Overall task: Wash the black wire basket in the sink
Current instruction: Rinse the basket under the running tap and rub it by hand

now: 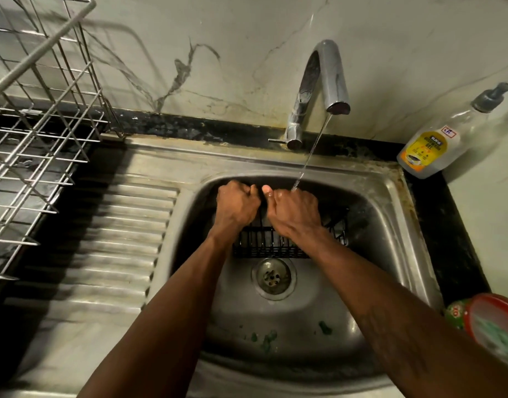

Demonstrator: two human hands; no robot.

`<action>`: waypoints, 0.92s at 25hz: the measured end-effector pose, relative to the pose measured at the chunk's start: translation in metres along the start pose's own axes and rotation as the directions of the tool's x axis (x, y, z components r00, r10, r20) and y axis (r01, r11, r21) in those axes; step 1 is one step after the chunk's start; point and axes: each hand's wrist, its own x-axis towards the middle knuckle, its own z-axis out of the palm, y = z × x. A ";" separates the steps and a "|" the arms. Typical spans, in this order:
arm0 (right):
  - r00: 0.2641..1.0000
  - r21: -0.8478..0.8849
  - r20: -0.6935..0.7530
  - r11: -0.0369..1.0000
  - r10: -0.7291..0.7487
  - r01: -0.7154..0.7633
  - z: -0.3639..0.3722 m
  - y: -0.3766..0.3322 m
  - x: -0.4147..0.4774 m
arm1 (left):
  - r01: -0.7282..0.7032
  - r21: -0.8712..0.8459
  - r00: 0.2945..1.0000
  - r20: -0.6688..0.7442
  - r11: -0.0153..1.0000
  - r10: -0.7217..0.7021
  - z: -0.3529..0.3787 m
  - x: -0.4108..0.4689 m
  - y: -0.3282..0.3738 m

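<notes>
Left hand (237, 206) is balled up tight over the far edge of the black wire basket (271, 245), and as far as we can tell it's gripping the wire there. Our right hand (294, 209) sits just beside it, fingers curled down onto the same edge with the thumb poking up. We read that as a grip too, though the wires under both palms are hidden.

We've got the basket down in the sink (390, 225), just behind the drain (272, 275) and toward the back wall of the basin. The tap (324, 79) is on, and its thin water stream (307, 156) lands on our right hand rather than squarely on the basket.

Progress-wise we'd call this mid-wash: basket in, water on, hands on it. We see no suds and no sponge, and the dish soap bottle (436, 142) stands off on the counter, so soaping may not be done. Left to do, we reckon: rinse every side, then lift it out, maybe onto the dish rack (40, 124).
</notes>
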 end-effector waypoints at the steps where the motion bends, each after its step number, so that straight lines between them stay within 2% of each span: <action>1: 0.998 0.042 0.038 0.998 0.042 -0.044 0.001 -0.001 0.014 | 0.018 -0.005 1.000 -0.011 1.000 -0.018 0.000 0.003 0.000; 4: 0.995 0.082 0.026 0.992 0.092 -0.093 0.004 -0.006 0.030 | 0.101 -0.038 0.992 -0.070 0.994 -0.103 -0.004 0.008 0.002; 6: 0.998 0.026 -0.002 0.998 -0.062 0.062 0.004 -0.001 0.011 | 0.104 -0.079 0.987 -0.111 0.991 -0.112 -0.009 0.009 0.001; 8: 0.972 -0.018 -0.018 0.972 -0.234 0.233 0.008 0.015 -0.015 | 0.089 -0.049 0.989 -0.115 0.995 -0.095 -0.013 0.011 -0.005; 9: 0.963 -0.030 -0.015 0.963 -0.269 0.269 0.008 0.024 -0.021 | 0.083 -0.031 0.992 -0.097 0.996 -0.085 -0.015 0.013 -0.008; 11: 0.969 -0.015 0.004 0.969 -0.247 0.247 0.007 0.032 -0.014 | 0.044 0.001 0.996 -0.080 0.999 -0.044 -0.016 0.008 -0.013; 12: 0.979 -0.031 0.020 0.978 -0.205 0.205 0.006 0.030 -0.006 | -0.012 0.087 0.995 -0.094 0.996 0.020 -0.015 0.004 -0.013; 13: 0.987 -0.051 0.019 0.986 -0.161 0.161 0.005 0.025 0.002 | -0.107 0.246 0.985 -0.104 0.963 0.137 -0.013 0.000 -0.012; 14: 0.993 -0.061 0.023 0.992 -0.112 0.113 0.006 0.018 0.009 | -0.217 0.407 0.959 -0.083 0.887 0.272 -0.013 -0.005 -0.012; 16: 0.999 -0.001 0.010 0.999 -0.034 0.034 0.008 0.014 0.023 | -0.400 0.561 0.885 0.031 0.725 0.465 -0.013 -0.011 -0.006; 18: 0.999 0.136 0.032 0.990 -0.041 0.037 0.004 0.022 0.029 | -0.459 0.580 0.872 0.149 0.673 0.466 -0.017 -0.002 -0.002; 20: 0.992 0.214 0.074 0.973 -0.105 0.087 -0.002 0.044 0.018 | -0.433 0.533 0.899 0.196 0.727 0.391 -0.021 0.008 0.000; 23: 0.983 0.098 0.136 0.989 -0.127 0.114 -0.003 0.066 -0.018 | -0.400 0.528 0.914 0.172 0.749 0.367 -0.018 0.010 0.001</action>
